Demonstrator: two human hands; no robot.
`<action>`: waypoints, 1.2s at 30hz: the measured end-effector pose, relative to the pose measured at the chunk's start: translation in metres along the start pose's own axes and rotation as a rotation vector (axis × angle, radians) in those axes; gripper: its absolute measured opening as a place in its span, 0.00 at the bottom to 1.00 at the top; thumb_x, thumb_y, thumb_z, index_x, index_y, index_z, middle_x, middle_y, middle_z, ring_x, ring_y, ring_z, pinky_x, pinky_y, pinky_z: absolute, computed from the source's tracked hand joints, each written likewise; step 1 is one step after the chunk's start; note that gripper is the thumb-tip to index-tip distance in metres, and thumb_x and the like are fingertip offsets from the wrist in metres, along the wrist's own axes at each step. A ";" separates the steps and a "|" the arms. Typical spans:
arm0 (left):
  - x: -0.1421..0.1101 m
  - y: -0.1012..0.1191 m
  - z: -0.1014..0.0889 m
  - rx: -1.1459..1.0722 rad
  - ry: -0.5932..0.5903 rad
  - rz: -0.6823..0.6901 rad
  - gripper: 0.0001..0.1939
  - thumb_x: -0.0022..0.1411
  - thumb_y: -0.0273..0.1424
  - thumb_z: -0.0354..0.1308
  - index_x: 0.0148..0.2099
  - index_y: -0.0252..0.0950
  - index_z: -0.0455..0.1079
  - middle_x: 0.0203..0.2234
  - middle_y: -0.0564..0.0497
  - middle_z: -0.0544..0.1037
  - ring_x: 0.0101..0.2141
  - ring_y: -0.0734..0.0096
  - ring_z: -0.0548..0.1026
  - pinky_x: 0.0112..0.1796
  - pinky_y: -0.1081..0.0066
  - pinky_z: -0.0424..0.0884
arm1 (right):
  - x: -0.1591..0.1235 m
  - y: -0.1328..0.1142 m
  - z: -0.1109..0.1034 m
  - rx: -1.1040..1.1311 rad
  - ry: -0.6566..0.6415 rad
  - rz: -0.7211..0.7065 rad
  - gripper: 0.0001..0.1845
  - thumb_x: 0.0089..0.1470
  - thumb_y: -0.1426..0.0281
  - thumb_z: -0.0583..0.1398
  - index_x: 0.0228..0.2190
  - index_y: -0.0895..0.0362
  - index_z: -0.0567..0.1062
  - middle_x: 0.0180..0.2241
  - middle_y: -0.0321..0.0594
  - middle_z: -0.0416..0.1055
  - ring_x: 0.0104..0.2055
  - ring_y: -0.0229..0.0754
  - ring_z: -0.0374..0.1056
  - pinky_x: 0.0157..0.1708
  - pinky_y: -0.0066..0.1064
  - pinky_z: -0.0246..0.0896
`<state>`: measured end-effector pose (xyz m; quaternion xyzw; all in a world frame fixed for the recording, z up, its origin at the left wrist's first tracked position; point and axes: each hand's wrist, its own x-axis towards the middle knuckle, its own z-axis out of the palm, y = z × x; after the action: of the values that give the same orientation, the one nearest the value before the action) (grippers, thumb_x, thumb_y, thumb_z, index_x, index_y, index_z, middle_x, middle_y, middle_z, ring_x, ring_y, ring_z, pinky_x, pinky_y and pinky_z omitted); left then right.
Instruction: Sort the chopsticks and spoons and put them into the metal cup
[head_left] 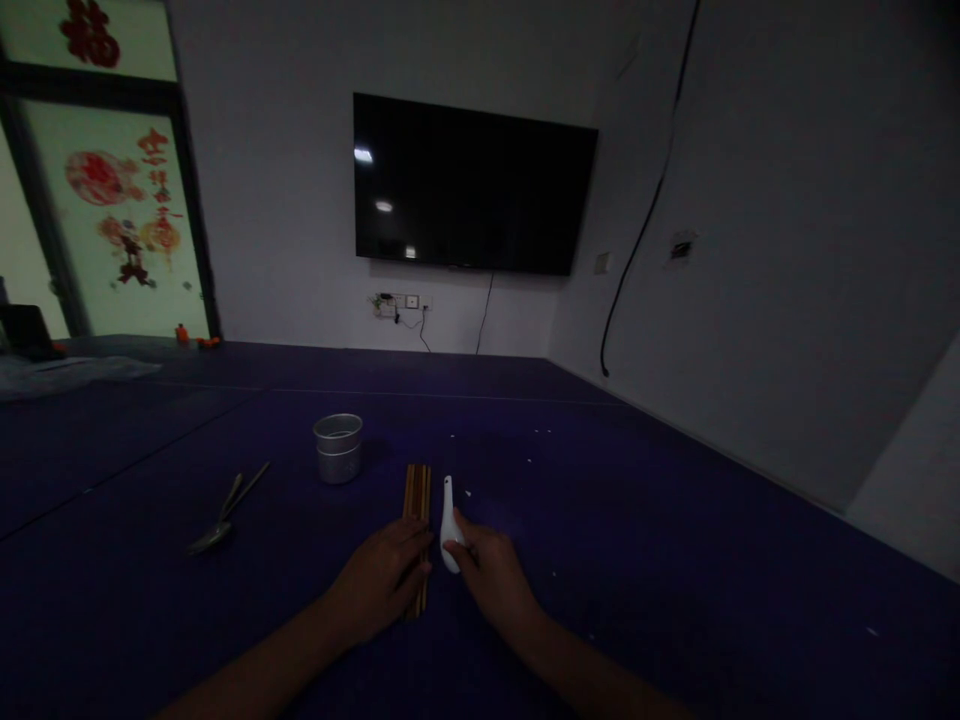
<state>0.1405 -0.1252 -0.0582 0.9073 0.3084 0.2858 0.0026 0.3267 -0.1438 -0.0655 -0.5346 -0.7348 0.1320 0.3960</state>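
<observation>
A bundle of wooden chopsticks [417,490] lies lengthwise on the purple tabletop, pointing away from me. Across its middle rests my left hand [386,575], fingers bent over the sticks and the thumb at their near part. Just to the right is a white soup spoon [448,515], its holed handle end pointing away. My right hand [491,575] pinches the spoon's bowl end between thumb and fingers. The spoon runs nearly parallel to the chopsticks, with a narrow gap between them. Part of the chopsticks is hidden under my left fingers.
A metal cup-like container [338,465] stands beyond my left hand. Farther left lie metal spoons [214,535], one across another. Small white scraps [468,493] dot the purple table [675,560]. Clear plastic sheeting [75,372] lies at the far left. A black cable [637,240] hangs along the wall.
</observation>
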 end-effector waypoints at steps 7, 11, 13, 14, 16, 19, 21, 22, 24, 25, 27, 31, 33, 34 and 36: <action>-0.003 -0.003 0.004 -0.012 -0.007 -0.015 0.17 0.62 0.30 0.50 0.53 0.37 0.67 0.50 0.44 0.73 0.52 0.60 0.69 0.50 0.58 0.69 | 0.001 0.004 -0.003 -0.170 -0.088 0.002 0.19 0.60 0.66 0.53 0.49 0.60 0.72 0.39 0.49 0.76 0.39 0.45 0.72 0.40 0.32 0.62; -0.002 -0.001 0.003 -0.010 -0.023 -0.010 0.17 0.63 0.29 0.50 0.53 0.38 0.66 0.51 0.44 0.72 0.52 0.60 0.68 0.51 0.58 0.68 | 0.001 0.002 -0.003 -0.207 -0.113 -0.013 0.18 0.61 0.67 0.52 0.48 0.60 0.73 0.39 0.48 0.76 0.40 0.45 0.72 0.41 0.32 0.61; -0.001 0.001 0.002 -0.008 -0.039 -0.016 0.16 0.63 0.29 0.49 0.53 0.37 0.66 0.51 0.44 0.72 0.53 0.60 0.68 0.51 0.59 0.68 | 0.000 0.000 -0.003 -0.222 -0.105 -0.016 0.18 0.61 0.67 0.52 0.47 0.60 0.73 0.39 0.48 0.76 0.40 0.45 0.72 0.41 0.32 0.61; -0.001 0.001 0.002 -0.007 -0.046 -0.020 0.16 0.63 0.29 0.49 0.53 0.37 0.66 0.51 0.44 0.72 0.53 0.60 0.68 0.51 0.58 0.68 | 0.000 0.000 -0.004 -0.231 -0.098 -0.019 0.17 0.61 0.67 0.52 0.47 0.60 0.73 0.39 0.48 0.76 0.41 0.45 0.72 0.41 0.32 0.61; 0.000 0.002 0.001 -0.005 -0.048 -0.029 0.16 0.63 0.29 0.49 0.52 0.36 0.66 0.51 0.43 0.72 0.53 0.59 0.68 0.51 0.58 0.68 | -0.001 -0.002 -0.005 -0.246 -0.095 -0.023 0.17 0.61 0.68 0.52 0.47 0.59 0.73 0.39 0.47 0.76 0.41 0.45 0.72 0.41 0.32 0.61; 0.000 0.001 0.002 -0.005 -0.038 -0.021 0.16 0.63 0.29 0.49 0.52 0.36 0.66 0.50 0.44 0.72 0.52 0.60 0.69 0.51 0.58 0.68 | -0.001 -0.004 -0.007 -0.276 -0.114 -0.019 0.17 0.61 0.68 0.52 0.48 0.59 0.73 0.40 0.47 0.76 0.40 0.46 0.72 0.39 0.32 0.61; -0.001 0.000 0.003 -0.004 -0.034 -0.007 0.16 0.63 0.29 0.50 0.53 0.37 0.66 0.50 0.44 0.73 0.52 0.60 0.69 0.51 0.59 0.68 | -0.001 -0.005 -0.008 -0.298 -0.124 -0.019 0.17 0.61 0.67 0.51 0.47 0.58 0.73 0.39 0.47 0.76 0.39 0.45 0.72 0.38 0.32 0.61; -0.001 -0.001 0.004 -0.002 -0.033 -0.003 0.16 0.63 0.29 0.50 0.53 0.37 0.66 0.50 0.44 0.73 0.52 0.60 0.69 0.51 0.59 0.69 | -0.001 -0.005 -0.009 -0.308 -0.124 -0.019 0.17 0.61 0.67 0.51 0.47 0.58 0.74 0.39 0.46 0.76 0.39 0.45 0.72 0.38 0.31 0.61; -0.001 -0.002 0.004 0.002 -0.035 -0.001 0.16 0.63 0.29 0.49 0.53 0.38 0.66 0.50 0.44 0.72 0.52 0.60 0.69 0.51 0.59 0.69 | 0.000 -0.006 -0.009 -0.321 -0.126 -0.018 0.17 0.61 0.67 0.51 0.46 0.57 0.73 0.39 0.45 0.76 0.39 0.44 0.71 0.38 0.30 0.60; -0.001 -0.002 0.004 0.002 -0.037 -0.002 0.16 0.64 0.29 0.49 0.53 0.38 0.66 0.51 0.44 0.72 0.52 0.60 0.69 0.51 0.58 0.69 | 0.000 -0.006 -0.009 -0.330 -0.135 -0.015 0.17 0.61 0.67 0.51 0.46 0.57 0.73 0.38 0.45 0.76 0.39 0.44 0.71 0.37 0.30 0.60; -0.001 -0.001 0.003 -0.004 -0.045 0.002 0.17 0.64 0.29 0.49 0.54 0.38 0.65 0.51 0.44 0.72 0.52 0.60 0.69 0.51 0.58 0.68 | 0.000 -0.008 -0.010 -0.357 -0.166 -0.012 0.16 0.61 0.67 0.51 0.46 0.56 0.73 0.37 0.44 0.76 0.38 0.43 0.71 0.36 0.29 0.59; 0.000 0.000 0.001 -0.013 -0.036 0.015 0.18 0.64 0.30 0.49 0.56 0.39 0.64 0.51 0.45 0.72 0.52 0.60 0.68 0.52 0.58 0.67 | -0.001 -0.011 -0.012 -0.405 -0.194 -0.026 0.15 0.61 0.66 0.50 0.43 0.55 0.74 0.36 0.43 0.76 0.37 0.43 0.71 0.34 0.29 0.58; 0.000 0.000 0.001 -0.012 -0.032 0.018 0.18 0.64 0.30 0.49 0.55 0.39 0.64 0.52 0.44 0.71 0.52 0.60 0.68 0.52 0.58 0.67 | -0.001 -0.011 -0.012 -0.412 -0.192 -0.033 0.15 0.61 0.66 0.50 0.42 0.55 0.74 0.35 0.42 0.76 0.36 0.43 0.71 0.33 0.29 0.58; 0.000 0.000 0.001 -0.014 -0.034 0.021 0.18 0.64 0.30 0.49 0.56 0.39 0.64 0.52 0.44 0.71 0.52 0.60 0.68 0.52 0.58 0.67 | -0.001 -0.011 -0.011 -0.416 -0.193 -0.033 0.15 0.61 0.66 0.50 0.42 0.55 0.74 0.35 0.42 0.76 0.36 0.43 0.71 0.33 0.29 0.58; 0.001 0.001 0.001 -0.017 -0.037 0.029 0.18 0.64 0.30 0.49 0.56 0.39 0.63 0.52 0.44 0.71 0.52 0.60 0.69 0.52 0.59 0.67 | -0.001 -0.010 -0.011 -0.419 -0.199 -0.035 0.15 0.61 0.66 0.50 0.42 0.56 0.74 0.35 0.43 0.76 0.36 0.43 0.71 0.32 0.29 0.58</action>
<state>0.1417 -0.1256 -0.0582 0.9167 0.2928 0.2715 0.0121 0.3280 -0.1511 -0.0525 -0.5768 -0.7906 0.0218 0.2043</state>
